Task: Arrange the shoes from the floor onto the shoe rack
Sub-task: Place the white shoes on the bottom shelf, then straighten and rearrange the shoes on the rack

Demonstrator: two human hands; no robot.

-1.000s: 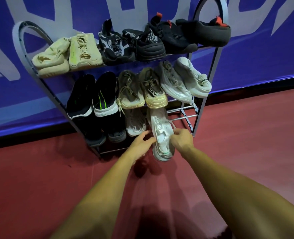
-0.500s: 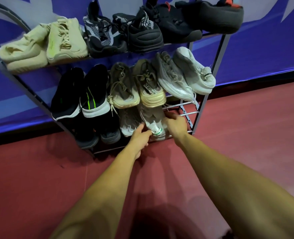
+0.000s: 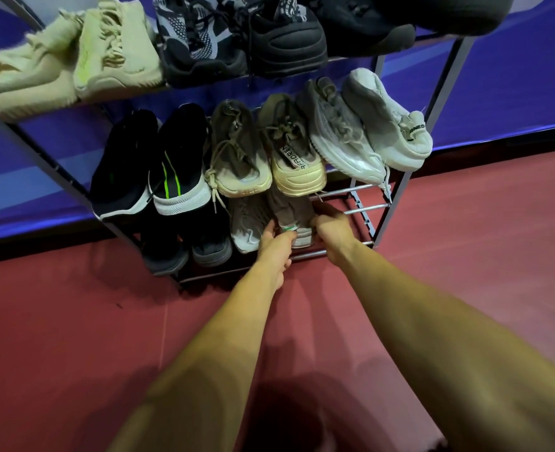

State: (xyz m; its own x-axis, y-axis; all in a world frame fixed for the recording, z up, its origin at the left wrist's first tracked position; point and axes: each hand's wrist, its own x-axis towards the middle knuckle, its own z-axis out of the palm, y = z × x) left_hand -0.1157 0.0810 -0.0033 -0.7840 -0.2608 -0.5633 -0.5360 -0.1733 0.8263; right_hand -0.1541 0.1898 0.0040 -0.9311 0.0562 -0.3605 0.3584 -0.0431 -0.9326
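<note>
A pale grey sneaker with a green heel mark [image 3: 294,220] rests on the bottom shelf of the metal shoe rack [image 3: 364,207], toe inward, beside its matching shoe [image 3: 246,223]. My left hand [image 3: 274,247] grips its heel from the left. My right hand [image 3: 331,228] holds its right side. Both forearms reach in from the bottom of the view. The shoe's front is hidden under the beige sneakers [image 3: 269,154] on the middle shelf.
The top shelf carries cream sneakers [image 3: 70,60] and black shoes [image 3: 269,34]. The middle shelf also has black shoes with a green stripe [image 3: 152,168] and grey-white sneakers [image 3: 367,125]. Bare bars show at the bottom right. Red floor [image 3: 465,256] lies in front, a blue banner [image 3: 514,93] behind.
The pale sneaker went from being held out in front of the rack to lying on the bottom shelf, pushed in by both hands. The camera moved closer to the rack.
</note>
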